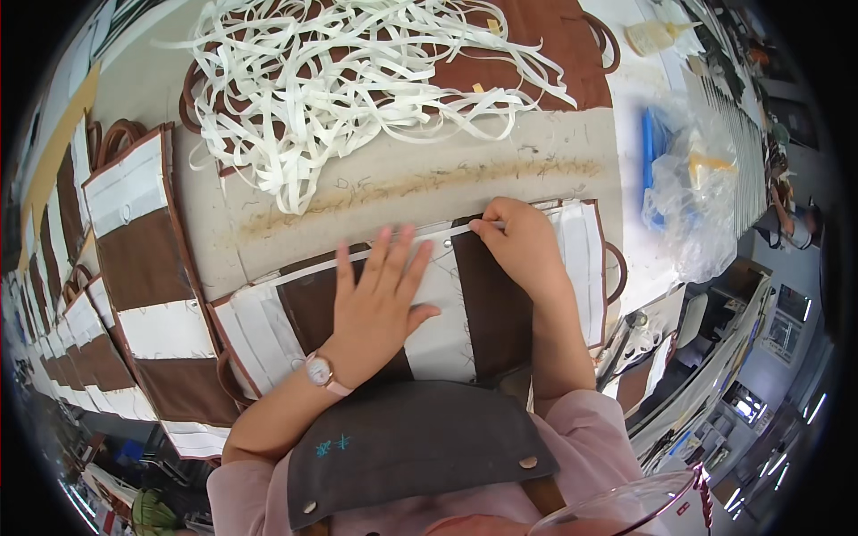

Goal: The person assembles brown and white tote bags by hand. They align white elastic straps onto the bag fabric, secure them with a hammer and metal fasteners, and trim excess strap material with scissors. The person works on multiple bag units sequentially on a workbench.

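Observation:
A flat bag panel [440, 317] with brown and white stripes and brown trim lies in front of me. A brown loop handle [617, 272] sticks out at its right end. A narrow white tape [331, 264] runs along the panel's far edge. My left hand [375, 299] rests flat on the panel, fingers spread, fingertips at the tape. Further right, my right hand [518, 246] is closed in a pinch at the far edge, on the tape as far as I can see; its fingertips partly hide the spot. A small round snap [448, 243] shows between the hands.
A tangled heap of white tapes [357, 80] lies on brown pieces [572, 54] at the far side. Striped bag panels [143, 259] are stacked at left. At right are clear plastic bags [702, 196], a blue object [651, 165] and a yellowish nozzle bottle [651, 37].

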Motion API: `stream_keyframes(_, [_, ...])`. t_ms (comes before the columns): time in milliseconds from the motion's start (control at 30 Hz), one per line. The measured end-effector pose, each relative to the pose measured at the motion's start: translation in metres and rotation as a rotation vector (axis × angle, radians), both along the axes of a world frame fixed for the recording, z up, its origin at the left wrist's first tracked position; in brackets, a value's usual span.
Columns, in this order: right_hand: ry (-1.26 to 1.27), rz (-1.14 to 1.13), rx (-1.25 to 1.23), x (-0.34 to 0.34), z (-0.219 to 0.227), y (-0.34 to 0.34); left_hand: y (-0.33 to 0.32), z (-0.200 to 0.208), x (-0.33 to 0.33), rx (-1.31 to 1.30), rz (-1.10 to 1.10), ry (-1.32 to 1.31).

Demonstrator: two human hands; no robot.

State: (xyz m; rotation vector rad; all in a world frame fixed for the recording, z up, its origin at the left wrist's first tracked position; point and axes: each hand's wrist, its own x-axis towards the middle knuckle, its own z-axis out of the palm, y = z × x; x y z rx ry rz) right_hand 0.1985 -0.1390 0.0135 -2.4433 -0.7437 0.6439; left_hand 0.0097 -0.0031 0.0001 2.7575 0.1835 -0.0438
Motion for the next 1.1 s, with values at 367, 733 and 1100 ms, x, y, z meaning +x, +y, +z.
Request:
stream_keyframes(367, [-0.117,0.016,-0.048,-0.003,0.005,0.0,-0.008,-0.018,0.044,-0.085,-0.106,-0.133])
stream_keyframes(733, [0.16,-0.256,0.05,0.041,0.016,-0.065,-0.002,-0.016,0.042,-0.037,-0.163,-0.125])
stream_keyframes(1100, [0.12,-0.242,-0.017,0.054,0.006,-0.054,-0.001,-0.013,0.042,-0.038,-0.161,-0.109])
